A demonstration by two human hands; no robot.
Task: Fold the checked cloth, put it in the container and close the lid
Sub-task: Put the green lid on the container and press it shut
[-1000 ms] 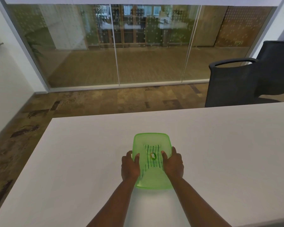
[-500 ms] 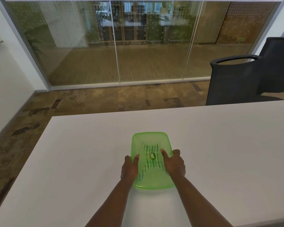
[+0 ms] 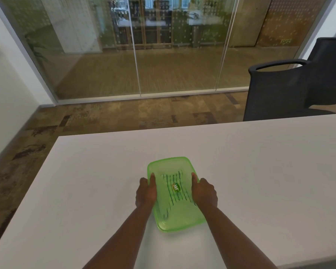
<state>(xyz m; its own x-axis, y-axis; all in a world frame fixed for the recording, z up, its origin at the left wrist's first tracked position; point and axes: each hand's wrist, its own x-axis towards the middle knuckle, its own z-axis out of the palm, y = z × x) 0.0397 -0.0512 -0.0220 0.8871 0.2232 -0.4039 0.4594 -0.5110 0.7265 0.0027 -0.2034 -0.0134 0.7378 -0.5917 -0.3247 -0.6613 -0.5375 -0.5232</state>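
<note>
A translucent green container (image 3: 173, 167) lies on the white table (image 3: 260, 171) with its green lid (image 3: 177, 214) on top. Through the lid I make out the checked cloth (image 3: 172, 199) as dark stripes, and a small oval label sits at the lid's middle. My left hand (image 3: 145, 193) grips the container's left edge, thumb on top of the lid. My right hand (image 3: 204, 192) grips the right edge the same way. Both forearms reach in from the bottom of the view.
A dark mesh office chair (image 3: 291, 90) stands behind the table's far right edge. Beyond the table's far edge are patterned carpet and a glass partition wall (image 3: 136, 47). The table's left edge runs diagonally down to the lower left.
Both hands have slid outward from the lid's middle to its side edges. The container has shifted slightly and sits a little more askew.
</note>
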